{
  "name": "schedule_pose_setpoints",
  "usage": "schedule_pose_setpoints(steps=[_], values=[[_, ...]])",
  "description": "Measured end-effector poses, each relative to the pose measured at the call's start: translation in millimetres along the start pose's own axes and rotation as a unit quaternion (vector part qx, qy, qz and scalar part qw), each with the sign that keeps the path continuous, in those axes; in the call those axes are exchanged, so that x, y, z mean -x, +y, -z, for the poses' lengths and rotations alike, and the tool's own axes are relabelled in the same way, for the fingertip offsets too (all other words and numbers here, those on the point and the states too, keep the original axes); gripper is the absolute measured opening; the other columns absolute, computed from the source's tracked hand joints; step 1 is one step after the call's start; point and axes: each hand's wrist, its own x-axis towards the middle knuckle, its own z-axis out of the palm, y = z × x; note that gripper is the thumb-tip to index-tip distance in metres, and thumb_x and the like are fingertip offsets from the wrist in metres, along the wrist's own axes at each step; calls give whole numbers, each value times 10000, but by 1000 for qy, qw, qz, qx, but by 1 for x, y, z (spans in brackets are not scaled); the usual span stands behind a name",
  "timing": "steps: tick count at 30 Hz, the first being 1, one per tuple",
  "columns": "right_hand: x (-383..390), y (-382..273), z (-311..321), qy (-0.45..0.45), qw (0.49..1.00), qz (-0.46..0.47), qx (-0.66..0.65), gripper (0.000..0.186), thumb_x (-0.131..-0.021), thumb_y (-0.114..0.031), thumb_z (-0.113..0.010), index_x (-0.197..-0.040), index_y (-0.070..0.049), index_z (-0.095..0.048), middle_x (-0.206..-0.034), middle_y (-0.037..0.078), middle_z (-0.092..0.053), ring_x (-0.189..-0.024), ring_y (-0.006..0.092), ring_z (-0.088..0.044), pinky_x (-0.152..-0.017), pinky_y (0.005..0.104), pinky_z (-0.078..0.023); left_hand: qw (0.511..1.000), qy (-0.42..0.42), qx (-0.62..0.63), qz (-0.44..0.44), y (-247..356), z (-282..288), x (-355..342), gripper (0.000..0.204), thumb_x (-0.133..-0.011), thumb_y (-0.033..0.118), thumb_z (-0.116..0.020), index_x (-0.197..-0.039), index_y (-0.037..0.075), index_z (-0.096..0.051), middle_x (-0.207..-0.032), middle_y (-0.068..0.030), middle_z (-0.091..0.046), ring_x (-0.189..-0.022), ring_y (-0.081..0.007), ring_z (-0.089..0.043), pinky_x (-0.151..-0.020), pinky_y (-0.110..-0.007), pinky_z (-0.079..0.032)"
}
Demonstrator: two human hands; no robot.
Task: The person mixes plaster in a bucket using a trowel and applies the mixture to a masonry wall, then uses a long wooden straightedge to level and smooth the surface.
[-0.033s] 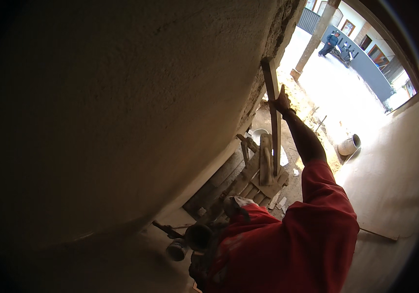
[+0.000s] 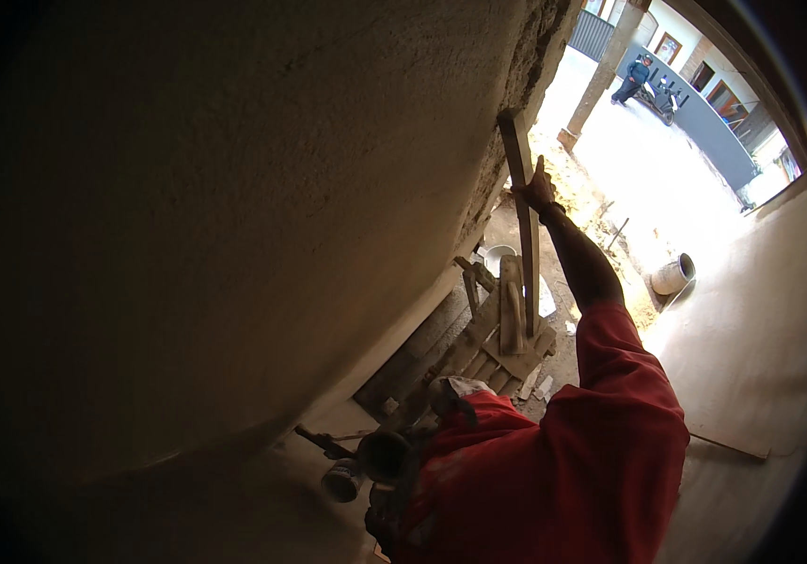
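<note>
Nearest the camera: red sleeve (image 2: pixel 601 442) and shoulder fill the lower middle, with a dark tool or can (image 2: pixel 380 456) just below the chest, too dim to identify. Left hand is not visible, so its grip can't be told. Past that, a stack of wooden planks (image 2: pixel 502 334) lies on the ground at the wall's foot, a metal bowl (image 2: pixel 496 256) beside it. Right hand (image 2: pixel 540 188) is stretched out, fingers wrapped around a long wooden straightedge (image 2: pixel 524 216) standing upright against the edge of the plastered wall (image 2: pixel 262 188). Wall face looks already coated, rough but even; the corner edge by the board looks crumbly, likely unfinished. Farther out: a pale bucket (image 2: pixel 672 274) on its side, sandy ground, a distant person (image 2: pixel 631 77) by a motorbike.
</note>
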Motion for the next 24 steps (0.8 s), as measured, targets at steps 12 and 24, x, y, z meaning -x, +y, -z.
schedule_pose_setpoints(steps=[12, 24], values=[[-21, -6, -13, 85, 995, 23, -45, 694, -645, -186, -769, -1194, -8, -384, -1078, 264, -570, -1031, 422, -567, -852, 463, -480, 999, 4, -51, -9, 27, -10, 32, 434, -906, 314, -550, -1241, 64, -434, -1075, -130, -559, -886, -308, -578, -700, -438, -506], [133, -76, 170, 47, 983, 157, -84, 458, -670, -78, -709, -1066, 2, -494, -856, 135, -634, -788, 236, -634, -680, 373, -508, 996, -47, -67, -32, 37, 7, 8, 430, -913, 313, -534, -1247, 64, -426, -1110, -148, -539, -942, -318, -566, -748, -448, -507]])
